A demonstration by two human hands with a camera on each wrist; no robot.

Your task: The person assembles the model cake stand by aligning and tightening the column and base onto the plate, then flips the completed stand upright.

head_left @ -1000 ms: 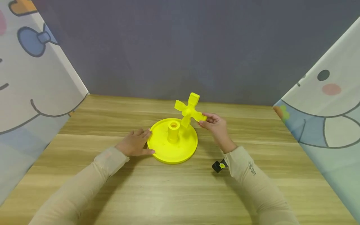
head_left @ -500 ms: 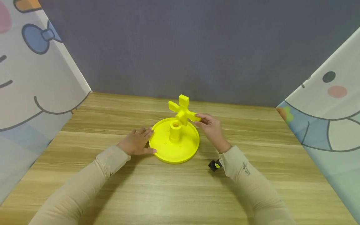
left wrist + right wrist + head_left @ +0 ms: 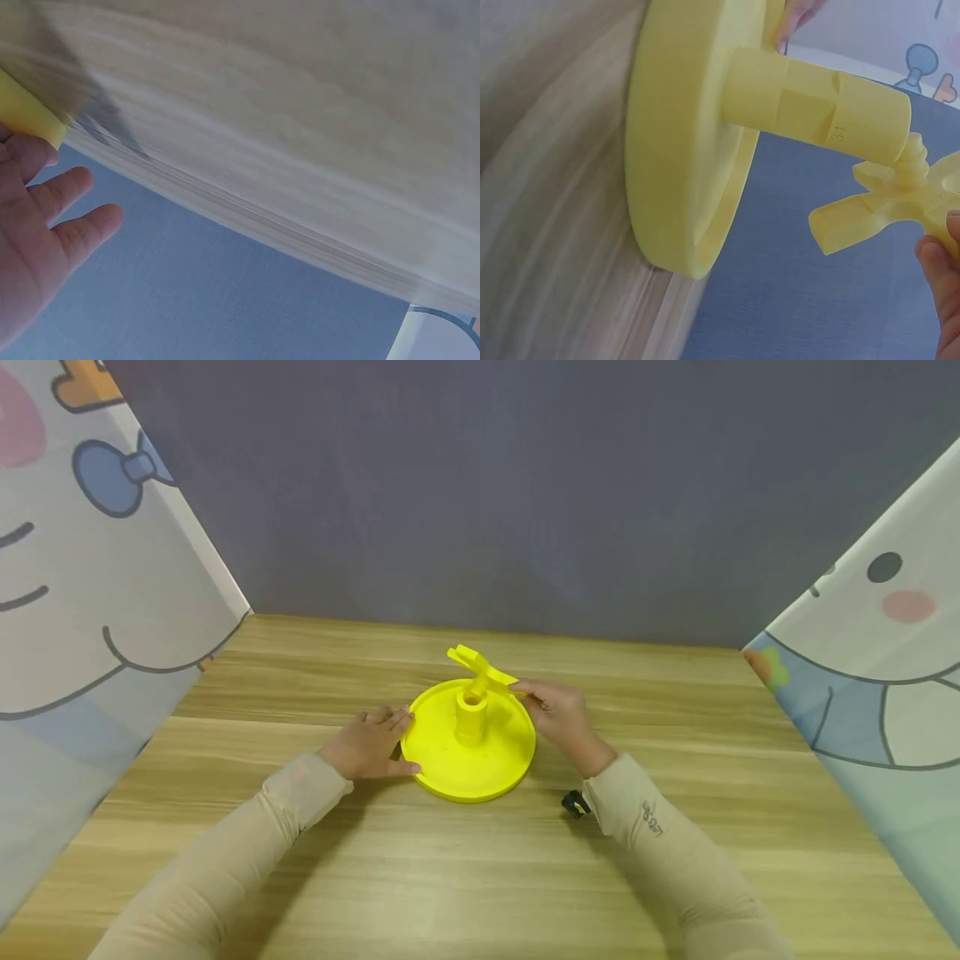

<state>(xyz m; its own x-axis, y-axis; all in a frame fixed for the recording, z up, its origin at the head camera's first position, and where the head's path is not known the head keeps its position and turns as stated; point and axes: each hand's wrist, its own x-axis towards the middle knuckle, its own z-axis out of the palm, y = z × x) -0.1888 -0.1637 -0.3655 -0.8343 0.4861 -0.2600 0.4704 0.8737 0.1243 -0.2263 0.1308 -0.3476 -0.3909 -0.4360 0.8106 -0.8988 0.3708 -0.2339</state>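
A round yellow base with a raised rim (image 3: 435,783) lies on the table, and a hollow post (image 3: 471,724) stands upright at its middle. My left hand (image 3: 370,744) rests against the base's left edge with its fingers straight. By one arm, my right hand (image 3: 558,714) pinches a yellow cross-shaped knob (image 3: 483,670). That knob tilts above the post's hole, its threaded stem (image 3: 911,159) angled at the opening's edge. In the right wrist view, the post bears the mark "31". The left wrist view catches only a yellow corner of the base (image 3: 28,112) beside the fingers.
The wood-grain table (image 3: 450,868) spreads around the base. A dark grey panel (image 3: 480,493) rises behind it, with cartoon-printed panels (image 3: 150,585) at both sides. A small black wrist-camera piece (image 3: 575,804) hangs under the right cuff.
My right hand has moved left and slightly down with the cross-shaped knob, which has tipped over from facing the camera to stem-down above the post. My left hand stays at the base's rim.
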